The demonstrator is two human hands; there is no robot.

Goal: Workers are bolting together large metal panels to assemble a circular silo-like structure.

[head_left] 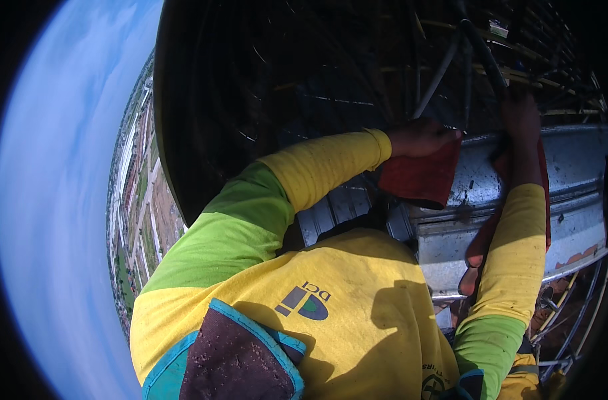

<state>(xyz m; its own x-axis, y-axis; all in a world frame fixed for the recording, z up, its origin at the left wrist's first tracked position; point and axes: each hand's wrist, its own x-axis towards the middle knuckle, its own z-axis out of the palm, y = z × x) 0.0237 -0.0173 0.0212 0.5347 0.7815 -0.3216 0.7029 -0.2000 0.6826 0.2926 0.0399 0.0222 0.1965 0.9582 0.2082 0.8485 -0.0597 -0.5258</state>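
My left hand [424, 137] is closed on the upper edge of a red cloth piece [424, 175], which hangs below it and looks like a work-glove cuff. Further right, in shade, my right hand [521, 117] is closed around the lower part of a dark pipe [485, 57]. Behind my right forearm hangs a red glove [476, 253], its finger ends pointing down; the forearm hides its middle, and I cannot tell what holds it up. Both hands are bare, over a silver metal plank [504, 230] spotted with dirt.
Scaffold tubes [444, 73] cross the dark area ahead, and more tubes [570, 320] show below the plank at right. A large dark curved surface [204, 100] stands at left. Beyond it, ground [147, 200] lies far below. Yellow clothing [520, 380] of another person appears at lower right.
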